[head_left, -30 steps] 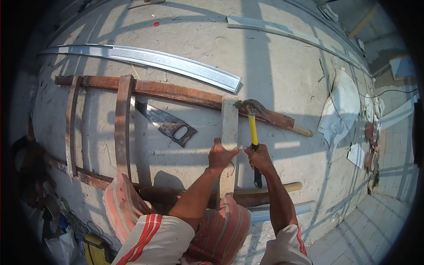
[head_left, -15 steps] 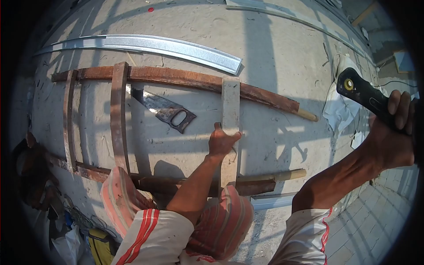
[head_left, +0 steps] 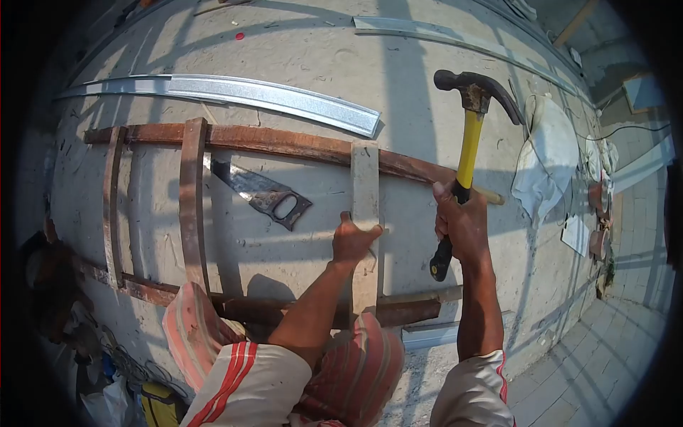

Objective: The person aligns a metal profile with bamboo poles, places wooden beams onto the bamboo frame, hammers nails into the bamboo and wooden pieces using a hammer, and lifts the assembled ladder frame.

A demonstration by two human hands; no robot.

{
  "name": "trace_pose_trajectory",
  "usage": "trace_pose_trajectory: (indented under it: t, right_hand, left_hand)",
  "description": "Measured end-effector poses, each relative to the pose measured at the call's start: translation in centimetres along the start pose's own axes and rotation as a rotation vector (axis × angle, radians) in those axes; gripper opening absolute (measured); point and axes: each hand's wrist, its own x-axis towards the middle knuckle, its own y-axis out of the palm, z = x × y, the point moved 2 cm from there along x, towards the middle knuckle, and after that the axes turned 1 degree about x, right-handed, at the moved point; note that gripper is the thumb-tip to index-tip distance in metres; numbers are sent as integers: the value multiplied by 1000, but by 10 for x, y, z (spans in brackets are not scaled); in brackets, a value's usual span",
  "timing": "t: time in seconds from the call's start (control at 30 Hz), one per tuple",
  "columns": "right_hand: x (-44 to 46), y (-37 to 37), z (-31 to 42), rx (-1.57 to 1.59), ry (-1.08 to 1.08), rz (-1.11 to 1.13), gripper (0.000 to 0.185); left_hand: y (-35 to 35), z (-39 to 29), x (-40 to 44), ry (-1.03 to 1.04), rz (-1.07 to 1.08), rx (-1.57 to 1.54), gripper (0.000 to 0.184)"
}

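Observation:
My left hand (head_left: 353,240) grips the pale wooden crosspiece (head_left: 365,178) around its middle. That crosspiece lies across two long reddish-brown beams, the far one (head_left: 284,142) and the near one (head_left: 409,311). In my right hand (head_left: 464,222) is the handle of a claw hammer (head_left: 469,142) with a yellow and black grip. The hammer is raised to the right of the crosspiece, head up and clear of the wood. Two darker crosspieces (head_left: 193,199) (head_left: 112,206) span the beams on the left. A handsaw (head_left: 274,199) lies on the floor between the beams.
A metal channel (head_left: 270,99) lies beyond the far beam, and another (head_left: 462,46) is at the back right. A white sack (head_left: 548,156) sits on the right. At the lower left are a person (head_left: 57,277) and a yellow-black bag (head_left: 160,404).
The hammer went from the far end of the pale crosspiece up to the far right, then came back over the frame, head upward. My left hand has kept its hold on the crosspiece.

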Motion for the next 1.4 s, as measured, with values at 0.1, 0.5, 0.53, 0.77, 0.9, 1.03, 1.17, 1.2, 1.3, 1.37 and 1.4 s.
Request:
trace_pose_trajectory:
  t: [0.1,0.5,0.53,0.77,0.9,1.03,1.17,1.2,1.3,1.37,1.4]
  right_hand:
    - [-1,-7,46,9,-214,-112,36]
    - [28,16,-148,-509,227,116,28]
    - [26,18,-135,-417,262,109,31]
    - [-45,3,-112,-113,262,-123,32]
    - [-104,-2,-123,44,300,-207,31]
    - [-162,-6,-155,108,317,-286,29]
    - [-216,-12,-190,119,384,-336,29]
    - [-230,-13,-198,122,402,-364,29]
    - [-262,-9,-220,168,463,-358,29]
    - [-279,-6,-245,179,397,-363,24]
    - [-285,-5,-247,174,375,-363,25]
  left_hand:
    - [-4,-6,-2,-19,-3,40,74]
    - [-6,-4,-2,-85,25,33,73]
    - [-11,-9,18,-65,-4,30,73]
    - [0,6,4,-63,31,37,75]
    - [2,8,7,-97,123,-29,71]
    - [-3,3,5,-19,92,-102,70]
    - [-5,9,2,-26,171,-144,76]
    - [-4,11,5,-14,203,-79,80]
    - [-29,4,6,37,186,162,95]
    - [-61,-6,9,75,171,179,100]
    - [-80,-13,14,120,83,285,97]
